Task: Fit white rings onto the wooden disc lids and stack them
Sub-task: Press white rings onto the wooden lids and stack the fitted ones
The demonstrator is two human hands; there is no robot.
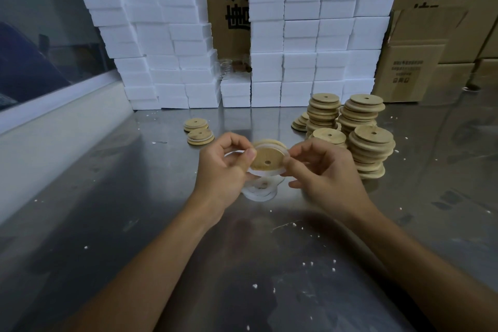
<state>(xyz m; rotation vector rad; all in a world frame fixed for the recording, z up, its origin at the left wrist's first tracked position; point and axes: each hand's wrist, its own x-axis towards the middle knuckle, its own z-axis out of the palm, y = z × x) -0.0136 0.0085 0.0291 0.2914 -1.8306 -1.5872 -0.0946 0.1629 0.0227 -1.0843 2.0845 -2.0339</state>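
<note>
I hold a wooden disc lid [266, 159] with a small centre hole above the steel table, tilted toward me. A white ring [269, 173] runs around its rim. My left hand [223, 170] pinches the lid's left edge, thumb on top. My right hand [320, 170] pinches the right edge. Under the lid, a few loose white rings [260, 193] lie on the table. Tall stacks of bare wooden lids [370, 153] stand to the right. Two short stacks of lids [199, 136] with white rings sit at the centre left.
The steel table [134, 224] is dotted with white foam crumbs. White foam blocks [301, 35] are piled along the back, with cardboard boxes [415, 67] behind and to the right. A white ledge [54, 121] borders the left side.
</note>
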